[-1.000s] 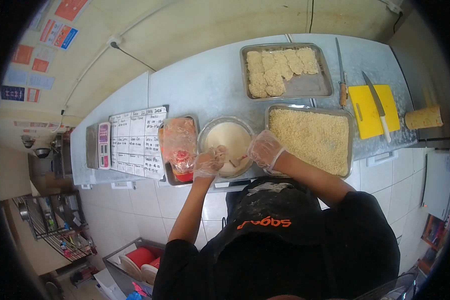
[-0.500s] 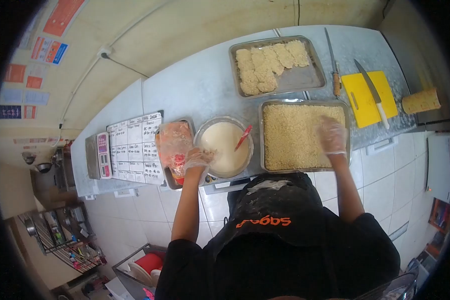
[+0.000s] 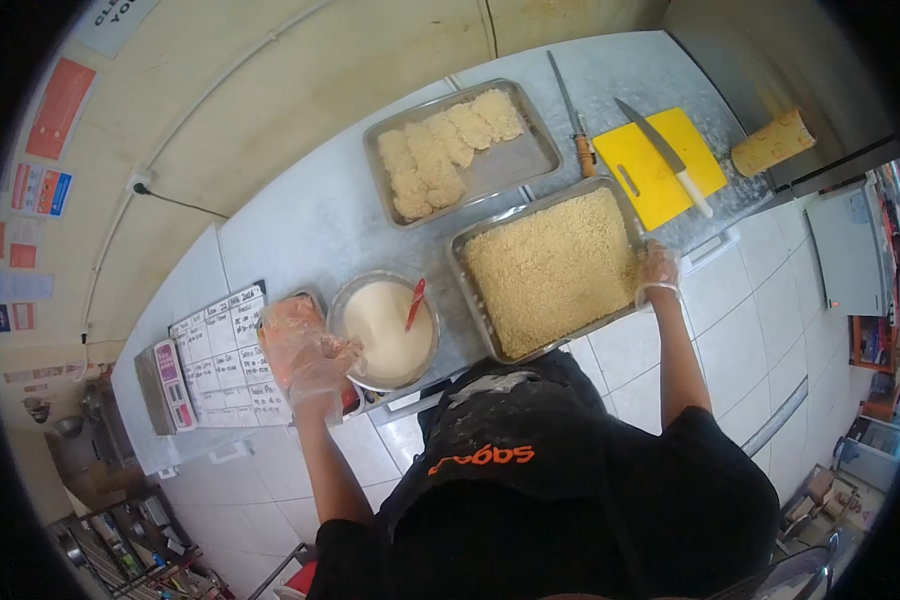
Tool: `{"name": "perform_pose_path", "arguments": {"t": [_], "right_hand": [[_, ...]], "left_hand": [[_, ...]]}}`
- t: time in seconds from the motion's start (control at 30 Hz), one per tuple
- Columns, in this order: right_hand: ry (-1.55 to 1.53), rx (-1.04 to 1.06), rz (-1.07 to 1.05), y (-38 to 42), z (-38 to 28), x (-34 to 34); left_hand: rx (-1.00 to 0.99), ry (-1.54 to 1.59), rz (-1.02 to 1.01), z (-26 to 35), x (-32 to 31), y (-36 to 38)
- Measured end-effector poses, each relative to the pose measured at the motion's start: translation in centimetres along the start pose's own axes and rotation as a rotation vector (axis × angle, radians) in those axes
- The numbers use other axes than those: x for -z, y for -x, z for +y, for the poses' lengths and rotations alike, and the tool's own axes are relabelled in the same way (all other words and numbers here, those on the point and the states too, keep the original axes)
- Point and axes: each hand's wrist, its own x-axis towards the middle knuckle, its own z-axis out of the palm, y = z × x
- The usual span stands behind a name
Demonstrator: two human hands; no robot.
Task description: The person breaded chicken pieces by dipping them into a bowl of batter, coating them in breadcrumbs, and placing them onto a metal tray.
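Note:
My left hand (image 3: pixel 325 368), in a clear plastic glove, is over the near right part of a tray of raw pink meat (image 3: pixel 292 328) covered with clear plastic. Its fingers point toward the left rim of a bowl of white batter (image 3: pixel 385 330), partly apart, with nothing seen in them. A red-handled utensil (image 3: pixel 416 303) leans in the batter. My right hand (image 3: pixel 658 272), also gloved, is closed around the right rim of a metal tray of pale crumbs (image 3: pixel 550 270). Part of its fingers is hidden against the rim.
Behind stands a metal tray (image 3: pixel 515 165) with several crumb-coated pieces (image 3: pixel 435 150). A sharpening steel (image 3: pixel 573 115), a yellow cutting board (image 3: pixel 660 165) with a knife (image 3: pixel 665 155), and a patterned cylinder (image 3: pixel 773 143) lie at right. A written board (image 3: pixel 225 360) and a scale (image 3: pixel 170 385) stand left.
My right hand has moved from above the crumbs to the tray's right rim, and the crumb tray has turned slightly. My left hand has drawn back from the batter toward the meat. The view has rotated.

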Motion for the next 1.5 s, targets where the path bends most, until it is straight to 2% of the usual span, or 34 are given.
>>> {"name": "perform_pose_path", "arguments": {"t": [0.07,0.1,0.2,0.27,0.37,0.47,0.5,0.6,0.63,0.7,0.77,0.83,0.9,0.93,0.97,1.03,1.1,1.17,1.23,1.27,1.33,1.43,1.5], "right_hand": [[-0.013,0.122,0.022,-0.2,1.2,-1.5],[0.062,0.148,-0.073,-0.2,1.4,-2.0],[-0.175,0.172,0.024,2.3,-2.6,2.5],[-0.145,0.175,-0.062,3.5,-4.4,3.6],[0.023,0.239,-0.135,5.2,-5.6,1.1],[0.184,0.192,-0.213,5.8,-9.1,-1.2],[0.223,0.148,-0.248,6.0,-9.9,-1.7],[-0.355,0.139,-0.509,3.1,-9.2,-4.3],[-0.363,0.236,-0.547,2.5,-9.6,-3.9],[-0.378,0.436,-0.624,1.9,-11.6,-0.8],[-0.347,0.511,-0.743,2.2,-15.7,3.9],[-0.363,0.555,-0.862,1.4,-17.5,5.8],[-0.429,0.573,-0.986,-0.6,-18.5,6.1],[-0.341,0.697,-0.783,-2.6,-16.8,2.7],[-0.257,0.816,-0.577,-4.4,-14.2,-0.9],[-0.106,0.688,-0.443,-5.8,-12.6,-2.1],[-0.093,0.706,-0.400,-5.3,-13.4,-3.4],[-0.157,0.593,-0.627,-5.1,-13.3,-4.5],[-0.249,0.533,-0.801,-4.4,-15.2,-0.7],[-0.290,0.494,-0.884,-4.1,-16.1,1.5],[-0.274,0.640,-0.874,-2.6,-17.7,3.2],[-0.322,0.811,-0.878,2.0,-20.9,3.0],[0.246,1.186,-0.482,5.4,-20.8,-2.1]], "left_hand": [[-0.069,0.024,-0.074,4.3,0.5,1.0],[-0.102,0.035,-0.113,5.9,0.1,1.1],[-0.288,0.222,-0.323,9.0,-2.1,-0.1],[-0.421,0.157,-0.473,11.1,-5.0,-2.1],[-0.532,0.241,-0.386,9.1,-13.0,-6.8],[-0.319,0.161,-0.414,10.7,-12.2,-4.4],[-0.317,0.218,-0.433,10.0,-12.2,-4.3],[-0.260,0.322,-0.448,7.2,-10.3,-3.2],[-0.215,0.316,-0.421,7.8,-8.0,-1.6],[-0.161,0.342,-0.336,6.1,-5.8,-0.6],[-0.144,0.401,-0.230,2.6,-4.0,-0.4],[-0.095,0.356,-0.062,0.3,-1.8,0.4],[0.012,0.078,0.060,-2.3,0.3,0.9],[0.073,-0.061,0.122,-3.8,1.4,1.1],[0.041,-0.191,0.094,-6.3,2.0,0.8],[-0.009,-0.457,0.035,-12.5,1.4,-0.5],[-0.098,-0.538,0.050,-14.8,-0.1,-1.0],[-0.255,-0.192,0.287,-18.4,-3.3,-2.8],[-0.155,-0.249,0.281,-14.6,-3.7,-2.9],[-0.146,-0.360,0.303,-14.7,-4.1,-3.4],[-0.134,-0.582,0.327,-15.3,-5.4,-4.6],[0.098,-0.777,-0.008,-14.2,-5.2,-7.9],[0.134,-0.818,-0.075,-13.5,-4.7,-9.3]]}}
